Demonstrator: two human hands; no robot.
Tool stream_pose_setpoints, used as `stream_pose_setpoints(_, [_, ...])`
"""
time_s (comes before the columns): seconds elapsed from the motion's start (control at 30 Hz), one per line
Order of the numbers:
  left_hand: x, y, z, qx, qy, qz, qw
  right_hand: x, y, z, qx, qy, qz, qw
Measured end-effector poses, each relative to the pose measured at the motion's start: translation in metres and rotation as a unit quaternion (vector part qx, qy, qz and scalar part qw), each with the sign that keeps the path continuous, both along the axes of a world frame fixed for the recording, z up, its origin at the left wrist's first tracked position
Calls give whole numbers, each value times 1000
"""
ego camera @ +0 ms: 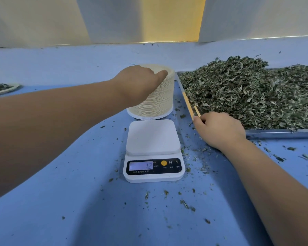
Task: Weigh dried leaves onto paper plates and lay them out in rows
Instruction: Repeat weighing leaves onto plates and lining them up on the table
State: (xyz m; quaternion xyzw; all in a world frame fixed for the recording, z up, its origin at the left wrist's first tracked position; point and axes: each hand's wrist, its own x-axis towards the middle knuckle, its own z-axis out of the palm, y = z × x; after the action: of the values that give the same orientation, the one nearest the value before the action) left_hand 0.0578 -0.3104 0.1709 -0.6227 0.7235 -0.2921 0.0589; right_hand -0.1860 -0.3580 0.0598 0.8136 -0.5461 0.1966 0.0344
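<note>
Holds the top of the stack of paper plates (160, 96) with the left hand (140, 80): grip curled over the uppermost plate, thumb pressed to its near rim, fingertips hidden beyond. Stack upright, long axis vertical, mid-table just behind the scale (152, 150) and beside the tray's left side. Rests the right hand (220, 130) at the near left corner of the metal tray (281, 133), fingers curled, thumb at the rim; cannot tell whether this grip pinches anything. Heaped in the tray, toward the table's (78, 201) right edge: dried leaves (247, 93).
</note>
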Motion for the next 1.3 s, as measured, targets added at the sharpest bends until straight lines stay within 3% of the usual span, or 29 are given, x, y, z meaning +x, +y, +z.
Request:
stream_pose_setpoints(0.17, [-5, 1, -2, -55, -35, -20, 998, 0, 1, -1, 0, -6, 0, 1000])
stream_pose_setpoints(0.3, [-1, -1, 1, -196, 122, 11, 973, 0, 1, -1, 1, -9, 3, 1000])
stream_pose_setpoints(0.4, [5, 2, -9, -280, 317, 39, 905, 0, 0, -1, 1, -9, 3, 1000])
stream_pose_setpoints(0.5, [3, 9, -28, -334, 497, -10, 801, 1, 1, -1, 1, -15, 0, 1000])
stream_pose_setpoints(0.57, [-3, 21, -41, -350, 576, -60, 736, 1, 3, 0, 1, -28, -9, 1000])
stream_pose_setpoints(0.63, [-9, 34, -55, -352, 619, -87, 697, 1, 6, 1, -4, -57, -12, 998])
stream_pose_setpoints(0.83, [-6, 68, -97, -298, 665, -90, 679, 4, 15, 0, -50, -236, 135, 961])
stream_pose_setpoints(1.03, [12, 87, -121, -241, 682, -54, 688, 21, 24, -7, -88, -198, 272, 938])
stream_pose_setpoints(1.13, [25, 88, -122, -178, 729, -27, 660, 24, 23, -10, -78, -207, 279, 935])
stream_pose_setpoints(1.3, [38, 88, -130, -142, 721, 22, 678, 28, 28, -11, -45, -206, 279, 937])
